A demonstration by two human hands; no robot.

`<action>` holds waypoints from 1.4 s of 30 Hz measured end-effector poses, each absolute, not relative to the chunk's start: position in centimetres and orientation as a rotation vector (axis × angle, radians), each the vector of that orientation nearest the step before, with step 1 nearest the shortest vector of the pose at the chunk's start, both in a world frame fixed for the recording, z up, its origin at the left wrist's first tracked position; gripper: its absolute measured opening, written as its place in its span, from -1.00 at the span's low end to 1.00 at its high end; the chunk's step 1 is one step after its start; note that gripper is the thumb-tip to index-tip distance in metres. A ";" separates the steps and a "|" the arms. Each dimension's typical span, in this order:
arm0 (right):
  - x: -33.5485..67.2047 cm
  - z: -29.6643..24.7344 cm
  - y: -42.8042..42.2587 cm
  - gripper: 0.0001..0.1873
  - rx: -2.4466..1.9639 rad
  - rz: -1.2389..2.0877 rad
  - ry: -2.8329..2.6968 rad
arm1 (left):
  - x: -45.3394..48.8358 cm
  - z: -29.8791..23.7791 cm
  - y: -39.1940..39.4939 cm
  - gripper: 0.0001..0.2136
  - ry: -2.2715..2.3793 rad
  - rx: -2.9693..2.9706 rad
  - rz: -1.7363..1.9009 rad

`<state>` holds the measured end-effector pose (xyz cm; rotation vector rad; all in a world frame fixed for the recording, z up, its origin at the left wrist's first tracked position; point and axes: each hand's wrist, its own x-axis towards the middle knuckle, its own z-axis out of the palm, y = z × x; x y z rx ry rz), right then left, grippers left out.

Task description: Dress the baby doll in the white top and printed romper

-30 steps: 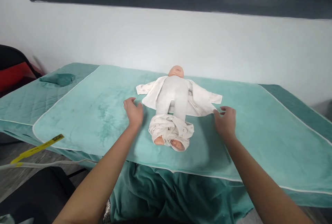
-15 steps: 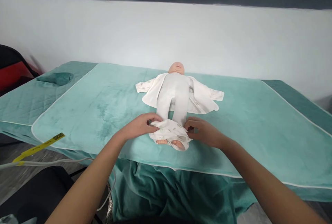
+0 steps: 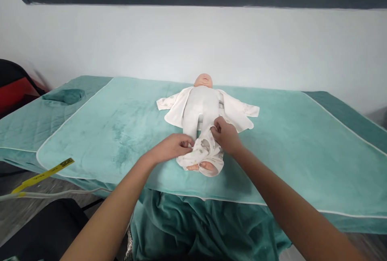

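Note:
A baby doll [image 3: 203, 104] lies on its back on a teal blanket [image 3: 121, 132], head toward the wall. An open white jacket [image 3: 238, 114] is spread under its torso. White printed trousers [image 3: 201, 154] are bunched around its lower legs, and its bare feet stick out at the near end. My left hand [image 3: 169, 148] pinches the trousers' left edge. My right hand [image 3: 225, 136] grips the trousers' waistband on the right, a little higher up the leg.
The blanket covers a padded teal table [image 3: 24, 120] against a white wall. A small teal pillow [image 3: 63, 96] lies at the far left. A yellow tape [image 3: 42, 175] and a cable hang at the left, near a black and red chair [image 3: 12, 88].
My hands moved in from beside the doll to its bunched trousers and took hold of them. My right hand has since pulled its side up the leg.

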<state>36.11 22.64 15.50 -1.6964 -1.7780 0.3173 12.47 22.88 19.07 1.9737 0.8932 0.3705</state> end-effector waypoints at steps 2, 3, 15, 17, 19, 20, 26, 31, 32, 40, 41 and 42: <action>35.9 15.4 22.4 -0.91 -1.712 0.276 -1.804 | 12.9 19.2 22.9 -0.85 0.944 2.058 0.323; 36.0 15.4 22.1 -0.92 -1.718 0.251 -1.828 | 13.1 19.2 23.0 -0.86 0.982 2.106 0.302; 36.5 14.1 23.2 -0.45 -1.615 -0.021 -1.974 | 15.1 14.5 25.9 -0.88 1.301 2.301 0.951; 36.8 14.6 23.8 -0.51 -1.663 0.002 -1.967 | 15.7 14.4 27.0 -0.89 1.383 2.170 0.956; 37.2 15.2 24.8 -0.57 -1.701 0.025 -1.931 | 16.5 14.4 28.1 -0.89 1.503 2.080 0.958; 37.5 15.5 25.4 -0.60 -1.712 0.046 -1.907 | 16.9 14.4 28.7 -0.87 1.555 2.051 0.960; 38.9 14.1 29.0 -0.78 -1.601 0.465 -1.505 | 18.3 13.0 30.2 -0.88 1.458 1.908 1.114; 39.4 12.1 29.3 -0.75 -1.457 0.738 -1.303 | 17.6 12.0 29.6 -0.87 1.345 1.710 1.200; 39.5 12.1 29.2 -0.75 -1.466 0.765 -1.291 | 17.3 11.9 29.4 -0.87 1.324 1.656 1.195; 40.5 13.1 28.0 -0.75 -1.458 1.125 -1.253 | 14.6 12.4 26.3 -0.74 1.116 1.411 0.815; 40.5 13.0 27.9 -0.75 -1.398 1.210 -1.226 | 14.3 12.6 26.0 -0.71 1.068 1.370 0.779; 40.6 12.9 27.9 -0.73 -1.334 1.281 -1.206 | 14.1 12.8 25.8 -0.68 1.021 1.326 0.753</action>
